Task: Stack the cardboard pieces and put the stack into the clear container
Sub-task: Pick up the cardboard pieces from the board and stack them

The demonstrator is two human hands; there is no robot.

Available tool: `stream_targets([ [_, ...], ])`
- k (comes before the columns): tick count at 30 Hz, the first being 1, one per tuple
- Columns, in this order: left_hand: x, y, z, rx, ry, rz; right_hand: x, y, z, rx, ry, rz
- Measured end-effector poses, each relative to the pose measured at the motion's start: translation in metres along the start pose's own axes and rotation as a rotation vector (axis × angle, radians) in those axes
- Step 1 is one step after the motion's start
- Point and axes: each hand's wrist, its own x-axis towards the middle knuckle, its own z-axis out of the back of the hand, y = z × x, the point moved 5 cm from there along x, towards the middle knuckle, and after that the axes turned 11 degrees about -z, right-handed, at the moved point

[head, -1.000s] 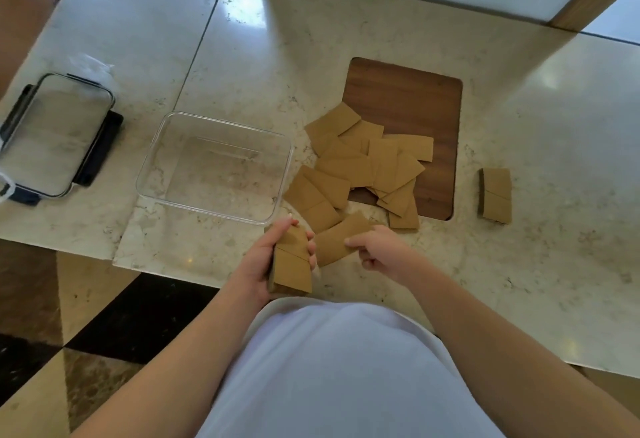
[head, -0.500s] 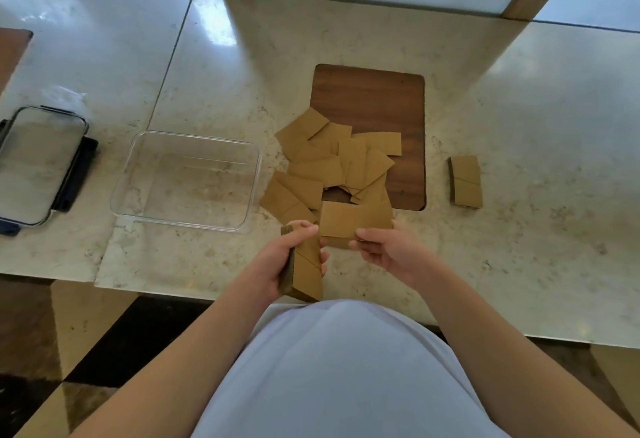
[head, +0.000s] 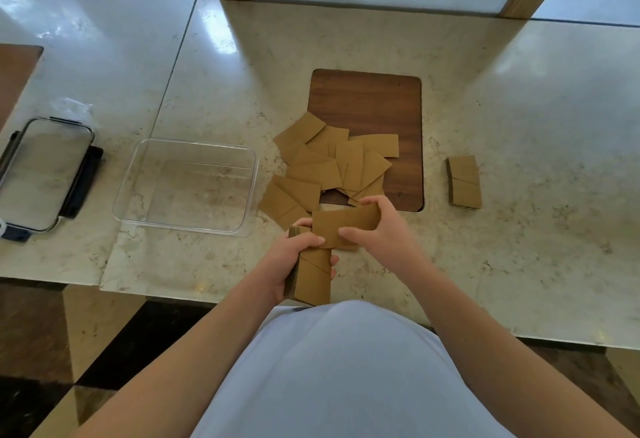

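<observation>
At the near edge of the marble counter (head: 519, 264), just in front of the white shirt (head: 346, 368): left hand (head: 294, 257) gripping a stack of cardboard pieces (head: 313, 280), fingers wrapped under it with tips showing at its right side, thumb (head: 311, 241) lying across its top, forearm reaching in from the lower left and the stack held lengthwise, pointing away from the body. Just beyond and slightly right, right hand (head: 384, 229) pinching a single cardboard piece (head: 341, 226), thumb on the near face, fingers curled over the far right end, holding it crosswise so that its left end is overlapping the far end of the stack; wrist bent inward, forearm coming in from the lower right. Toward the middle of the counter, lying in a loose overlapping heap, the remaining loose pieces (head: 332, 163), partly on the marble and partly on the near left corner of a dark wooden inset panel (head: 381, 105). Left of the heap, sitting open and holding no cardboard, the clear container (head: 145, 167), well apart from both hands. Farther left, near the counter's left edge, lying flat, a black-clipped lid (head: 45, 174). Right of the wooden panel, resting alone on the marble, a second small stack (head: 464, 181).
</observation>
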Motion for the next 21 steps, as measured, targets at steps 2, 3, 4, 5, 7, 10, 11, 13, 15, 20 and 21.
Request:
stream_targets([
  [2, 0.0, 0.0, 0.0, 0.003, 0.0, -0.002, 0.001, 0.002, -0.002, -0.077, -0.001, -0.019],
  [3, 0.0, -0.001, 0.001, -0.001, -0.004, -0.003, 0.002, 0.003, -0.003, -0.077, 0.004, -0.035],
  [4, 0.0, -0.001, 0.001, -0.005, -0.006, -0.004, 0.002, 0.002, -0.003, -0.068, 0.009, -0.048],
  [5, 0.0, -0.001, 0.001, -0.007, -0.01, -0.003, 0.002, 0.002, -0.003, -0.056, 0.011, -0.057],
  [7, 0.0, 0.0, 0.0, -0.01, -0.035, -0.011, 0.0, 0.0, -0.002, -0.006, 0.003, -0.076],
  [10, 0.004, -0.004, 0.0, -0.028, -0.114, -0.083, -0.004, -0.007, -0.009, 0.218, 0.012, -0.19],
  [11, 0.005, -0.006, 0.001, -0.03, -0.141, -0.112, -0.006, -0.009, -0.012, 0.273, 0.022, -0.223],
  [13, 0.007, -0.01, 0.002, -0.03, -0.178, -0.152, -0.007, -0.01, -0.019, 0.306, 0.047, -0.235],
  [15, 0.007, -0.012, 0.002, -0.031, -0.177, -0.165, -0.008, -0.01, -0.021, 0.313, 0.065, -0.235],
  [20, 0.004, -0.011, 0.0, 0.043, -0.09, -0.179, -0.007, -0.004, -0.015, 0.189, 0.066, -0.235],
  [21, 0.004, -0.01, -0.001, 0.061, -0.083, -0.18, -0.006, -0.004, -0.014, 0.178, 0.068, -0.242],
])
